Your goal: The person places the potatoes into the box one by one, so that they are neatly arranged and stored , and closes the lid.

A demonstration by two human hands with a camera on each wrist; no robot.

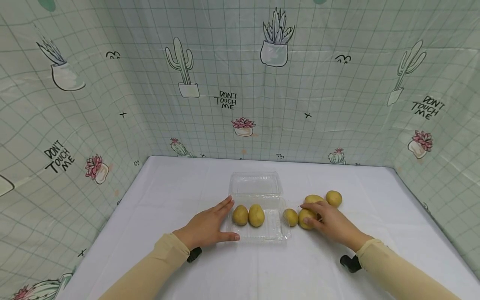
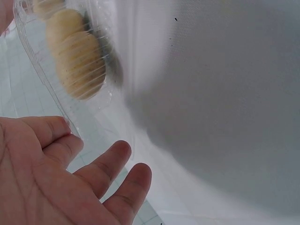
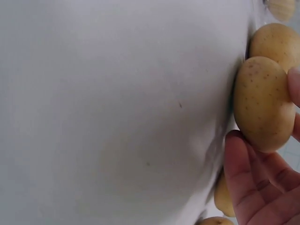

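Note:
A hinged clear plastic container (image 1: 275, 238) lies with its lid folded back, two yellow potatoes (image 1: 256, 215) side by side in its left half. Against its left side rests my left hand (image 1: 206, 227), fingers straight and thumb spread along the front; in the left wrist view fingertips (image 2: 61, 124) meet the rim. To the right of the container, my right hand (image 1: 335, 225) holds a potato (image 3: 262, 103) between thumb and fingers, close over the table. Another potato (image 1: 290, 217) sits between that one and the container's right wall.
Behind my right hand are two more potatoes, a partly covered one (image 1: 313, 198) and a round one (image 1: 334, 198). A white cloth covers the table (image 1: 255, 271). Printed fabric walls (image 1: 255, 79) stand at the back and both sides. Each wrist carries a black device (image 1: 351, 263).

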